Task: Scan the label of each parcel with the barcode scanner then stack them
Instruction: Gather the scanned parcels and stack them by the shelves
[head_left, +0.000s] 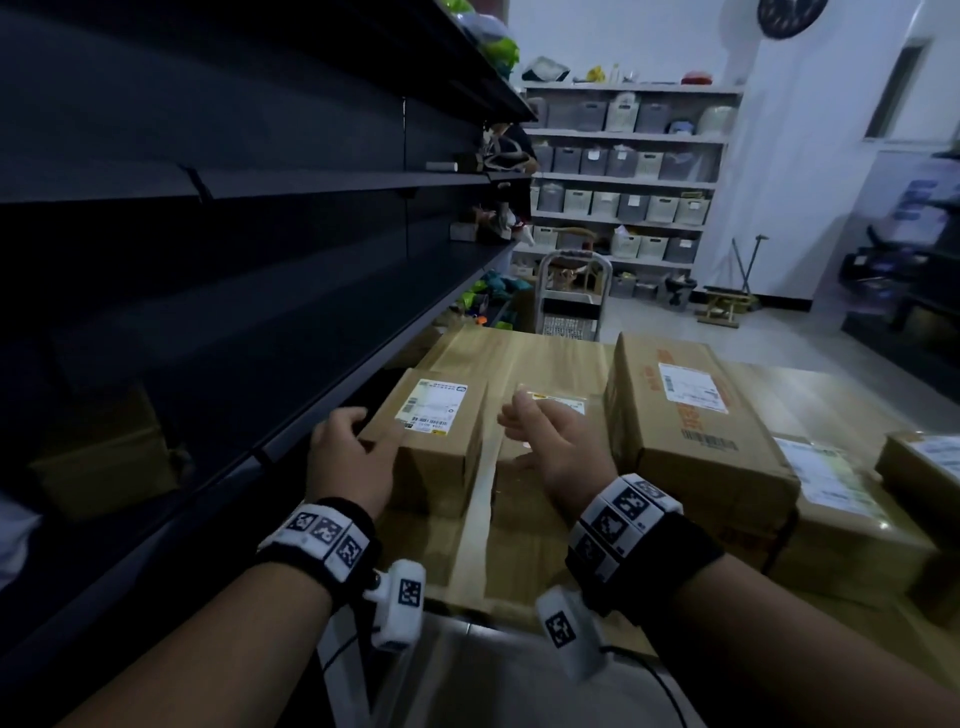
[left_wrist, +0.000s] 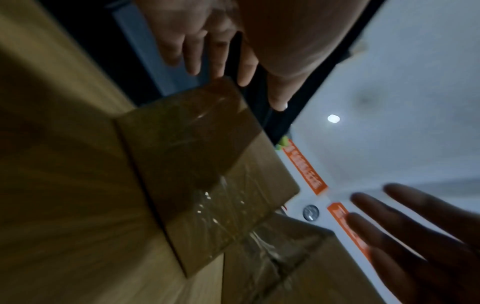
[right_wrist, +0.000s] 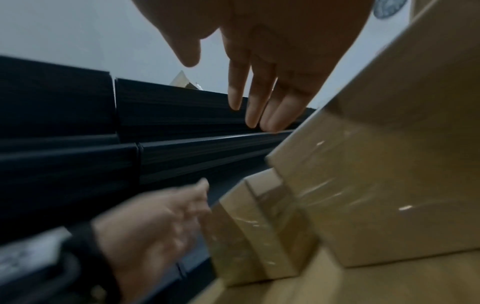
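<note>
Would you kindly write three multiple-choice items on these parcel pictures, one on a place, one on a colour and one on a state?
1. Where does the small parcel sit?
A. on a bigger box
B. on the dark shelf
C. on the floor

2. What colour is the print on the long parcel?
A. green
B. orange-red
C. blue

3. How is the right hand?
A. gripping a scanner
B. open, holding nothing
C. gripping the long parcel

Answers:
1 A, cardboard of the big box lies under it.
2 B, orange-red characters run along its top.
3 B, its fingers are straight and apart in the right wrist view.
</note>
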